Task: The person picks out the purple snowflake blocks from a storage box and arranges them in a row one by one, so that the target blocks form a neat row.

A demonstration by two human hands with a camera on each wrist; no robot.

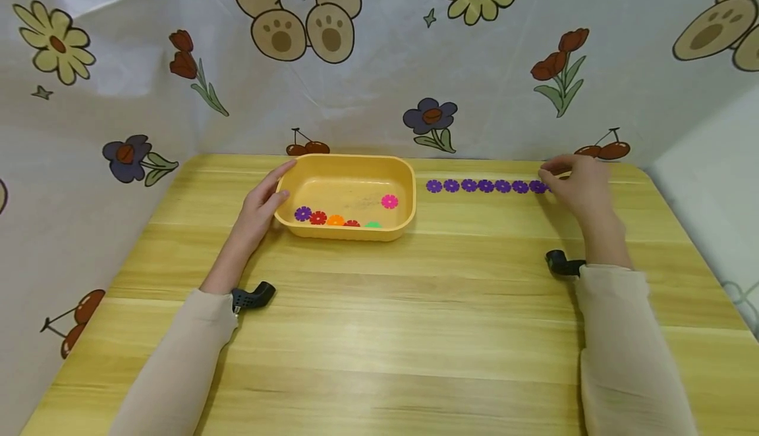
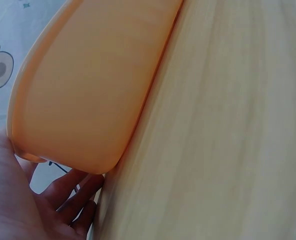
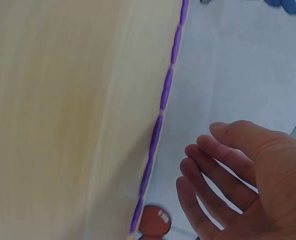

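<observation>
My left hand (image 1: 255,207) grips the left end of a yellow plastic tray (image 1: 350,232), thumb over the rim and fingers outside the wall. In the left wrist view those fingers (image 2: 68,200) curl beside the tray's end. A purple snowflake disc (image 1: 303,213), a red one (image 1: 318,217), an orange one (image 1: 335,220) and a pink one (image 1: 389,201) lie inside, among others. To the right, several purple snowflake discs (image 1: 486,186) lie flat in a straight row. Over the row's right end hovers my right hand (image 1: 584,189), its loosely bent fingers (image 3: 223,185) holding nothing visible.
The wooden table (image 1: 379,330) ends at the back against a patterned cloth (image 1: 367,107), just behind the tray and the row. Small black wrist cameras (image 1: 253,296) jut out beside both sleeves.
</observation>
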